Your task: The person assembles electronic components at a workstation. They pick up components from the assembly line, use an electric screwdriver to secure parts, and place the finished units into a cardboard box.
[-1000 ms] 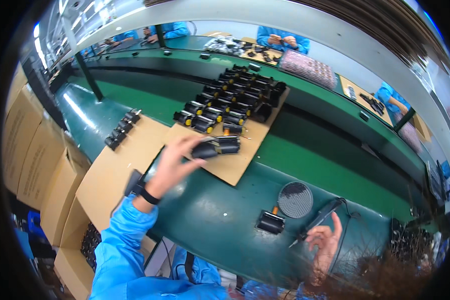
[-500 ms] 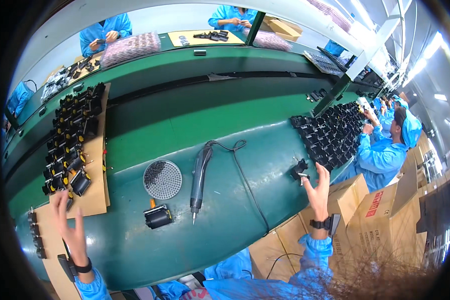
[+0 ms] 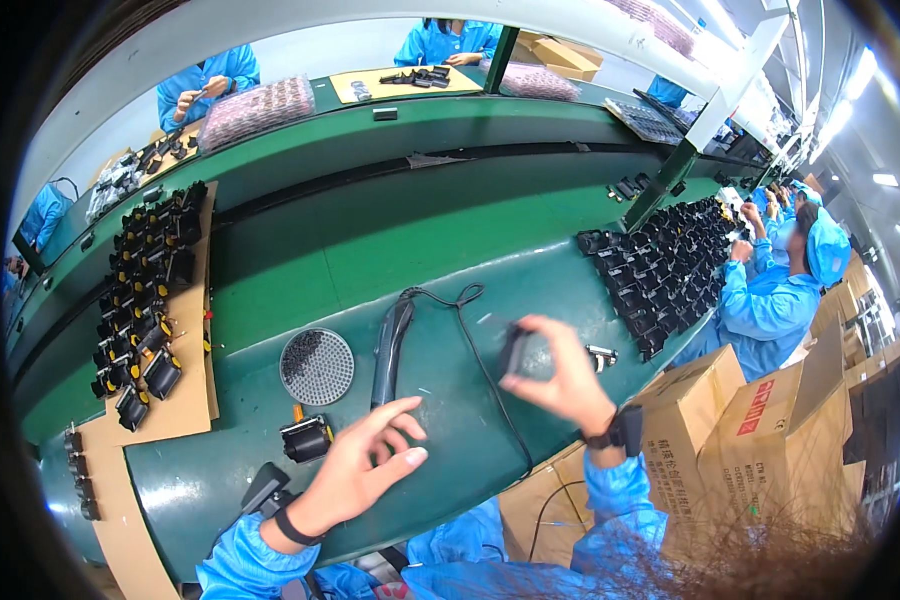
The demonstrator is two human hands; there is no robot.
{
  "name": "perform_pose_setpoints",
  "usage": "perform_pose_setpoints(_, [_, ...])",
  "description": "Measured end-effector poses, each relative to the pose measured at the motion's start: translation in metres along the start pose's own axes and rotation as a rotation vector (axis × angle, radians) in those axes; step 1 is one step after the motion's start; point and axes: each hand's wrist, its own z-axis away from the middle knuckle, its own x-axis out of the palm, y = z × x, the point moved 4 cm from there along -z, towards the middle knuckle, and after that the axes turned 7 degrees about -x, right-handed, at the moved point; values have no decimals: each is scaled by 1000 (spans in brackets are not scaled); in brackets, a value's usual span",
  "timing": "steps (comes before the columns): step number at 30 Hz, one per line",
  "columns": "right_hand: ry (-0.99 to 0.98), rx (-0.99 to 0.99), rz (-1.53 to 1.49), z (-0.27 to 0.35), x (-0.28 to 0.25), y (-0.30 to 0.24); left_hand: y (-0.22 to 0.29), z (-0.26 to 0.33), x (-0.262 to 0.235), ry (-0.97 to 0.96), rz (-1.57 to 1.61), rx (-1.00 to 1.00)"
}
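My right hand (image 3: 565,375) pinches a dark, blocky plastic part (image 3: 514,352), blurred by motion, over the right half of the table. Just right of that hand lies a small silver-and-black piece (image 3: 601,358). My left hand (image 3: 370,455) holds nothing; its fingers are bent but apart, hovering over the front of the table. An electric screwdriver (image 3: 392,350) lies beyond it, its tip hidden behind the fingers. Left of the screwdriver is a round grey dish (image 3: 340,385) with small dark screws. A black part with a yellow-orange piece (image 3: 307,438) rests beside my left hand.
Rows of black-and-yellow parts (image 3: 140,310) stand on cardboard (image 3: 192,385) at left. Many black housings (image 3: 660,265) crowd the right, near a co-worker in blue (image 3: 780,290). The screwdriver's cord (image 3: 485,365) loops across the table. Cardboard boxes (image 3: 760,440) stand at lower right.
My right hand has moved left, lifting the black part off the table. My left hand has come from the cardboard at left to the middle, near the screwdriver.
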Motion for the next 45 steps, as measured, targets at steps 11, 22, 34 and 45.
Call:
perform_pose_setpoints(11, [-473, -360, -482, 9, 25, -100, -20, -23, -16, -136, 55, -99])
perform_pose_setpoints(22, [37, 149, 122, 29, -43, 36, -38, -10, -4, -429, 398, -352])
perform_pose_setpoints(34, [-106, 506, -170, 46, -21, 120, -46, 16, -24, -231, 694, -308])
perform_pose_setpoints(45, [-83, 371, -511, -29, 42, 43, -59, 24, -32, -205, 930, -187])
